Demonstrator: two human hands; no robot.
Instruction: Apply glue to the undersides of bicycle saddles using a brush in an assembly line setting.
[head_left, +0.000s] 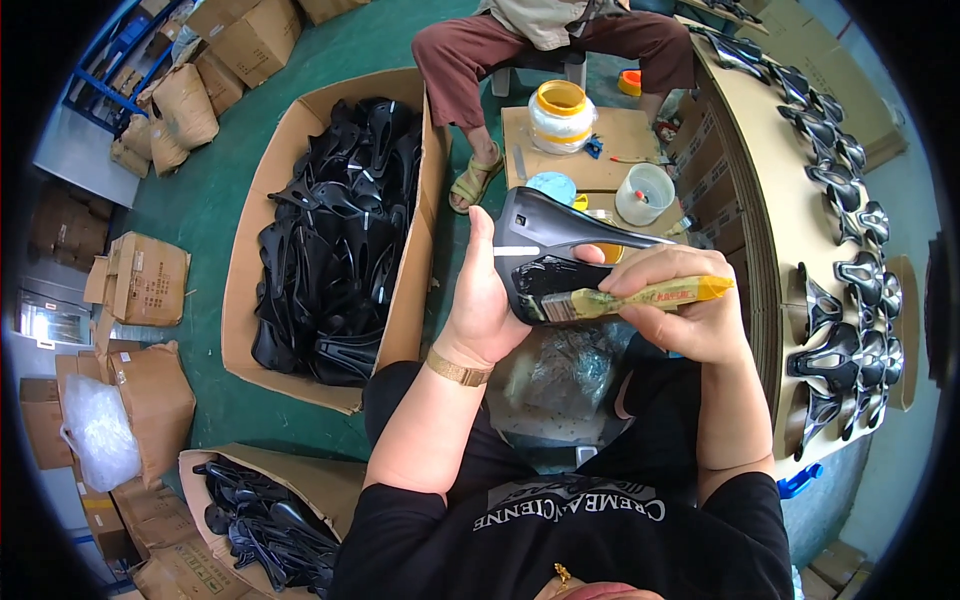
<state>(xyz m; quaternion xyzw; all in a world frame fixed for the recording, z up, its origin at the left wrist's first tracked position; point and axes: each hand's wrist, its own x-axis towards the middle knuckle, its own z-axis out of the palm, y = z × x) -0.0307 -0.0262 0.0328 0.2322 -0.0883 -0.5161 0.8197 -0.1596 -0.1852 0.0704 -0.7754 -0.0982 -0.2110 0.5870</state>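
My left hand (478,305) grips a black plastic bicycle saddle shell (555,222) by its wide end, thumb raised along the side. The narrow end points to the right. A wet-looking patch with white streaks shows on the shell. My right hand (690,320) is closed around a flat paintbrush (665,294) with a yellow handle, and its bristles lie against the shell's lower part. Part of the left fingers is hidden under the shell. Just beyond are a white jar with an orange rim (560,120) and a translucent tub (645,195).
A large carton (258,240) of black saddle shells stands at left, a second carton (215,460) lower left. Several shells line the table (770,170) at right. A co-worker's legs (455,75) are across from me. A plastic bag (570,370) lies below my hands.
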